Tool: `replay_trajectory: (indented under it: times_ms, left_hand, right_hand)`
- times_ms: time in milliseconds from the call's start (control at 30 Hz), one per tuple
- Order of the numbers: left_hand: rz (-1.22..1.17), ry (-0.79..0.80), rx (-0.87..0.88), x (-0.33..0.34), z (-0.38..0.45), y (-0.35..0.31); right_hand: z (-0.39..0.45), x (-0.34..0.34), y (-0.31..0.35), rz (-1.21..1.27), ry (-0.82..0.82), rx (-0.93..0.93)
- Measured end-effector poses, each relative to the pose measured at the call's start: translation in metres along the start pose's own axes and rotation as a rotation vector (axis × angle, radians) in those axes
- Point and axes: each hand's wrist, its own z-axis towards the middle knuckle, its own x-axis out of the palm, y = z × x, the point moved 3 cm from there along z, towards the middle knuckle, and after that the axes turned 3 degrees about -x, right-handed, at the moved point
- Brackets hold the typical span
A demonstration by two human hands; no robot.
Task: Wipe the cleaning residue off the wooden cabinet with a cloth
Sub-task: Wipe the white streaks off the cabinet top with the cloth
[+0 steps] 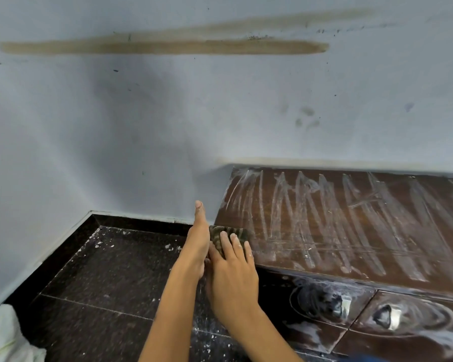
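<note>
A low dark wooden cabinet (351,226) stands against the wall at the right. White streaks of cleaning residue cover its top, and foamy swirls smear its drawer fronts. A dark striped cloth (226,234) lies on the cabinet's near left corner. My right hand (233,270) presses on the cloth with straight, spread fingers. My left hand (198,239) is edge-on beside the cloth at the cabinet's left end, fingers straight and pointing toward the wall. Part of the cloth is hidden under my right hand.
A pale blue wall (168,113) with brown smears rises behind the cabinet. The floor (110,278) is dark speckled tile with white flecks. A pale cloth bundle (5,335) sits at the bottom left corner. Drawer pulls (385,316) show on the cabinet front.
</note>
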Motion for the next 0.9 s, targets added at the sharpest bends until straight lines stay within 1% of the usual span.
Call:
replay_trajectory:
  times_ms: [67,167,267,300,367,433,500,567,633,733,833,900]
  left_hand:
    - [0.001,0.014,0.027,0.002,0.003,-0.002]
    - [-0.005,-0.013,0.045,0.002,0.002,0.002]
    - [0.019,0.003,0.039,0.000,0.003,0.005]
    - [0.020,0.015,0.042,0.000,0.002,0.006]
    - [0.038,0.023,0.031,-0.001,0.003,0.004]
    - [0.072,0.032,0.022,0.000,0.009,0.003]
    - [0.071,0.043,0.037,0.002,0.010,0.000]
    - [0.060,0.038,0.079,0.004,0.010,-0.002]
    - [0.055,0.005,0.102,0.004,0.005,-0.002]
    - [0.085,-0.004,0.114,0.002,0.001,0.000]
    - [0.124,0.011,0.109,0.002,0.003,0.002]
    - [0.150,-0.009,0.107,0.002,0.007,0.000]
  right_hand:
    - [0.020,0.000,-0.006,0.062,0.112,0.016]
    - [0.051,-0.005,-0.008,0.036,0.140,0.078]
    - [0.046,0.002,-0.008,0.030,0.159,0.102]
    - [0.035,0.006,-0.006,0.018,0.142,0.085]
    - [0.011,0.007,-0.001,-0.034,0.022,0.051]
    - [0.004,0.007,0.000,-0.033,-0.062,0.048]
    - [0.016,0.008,-0.004,-0.040,-0.014,0.016]
    - [0.041,0.011,-0.011,-0.017,0.097,0.040]
    - [0.061,0.006,-0.012,-0.027,0.138,0.064]
    - [0.060,0.007,-0.012,0.004,0.122,0.085]
    - [0.026,0.017,-0.007,-0.036,0.068,0.050]
    - [0.017,0.023,-0.009,-0.058,0.071,0.021]
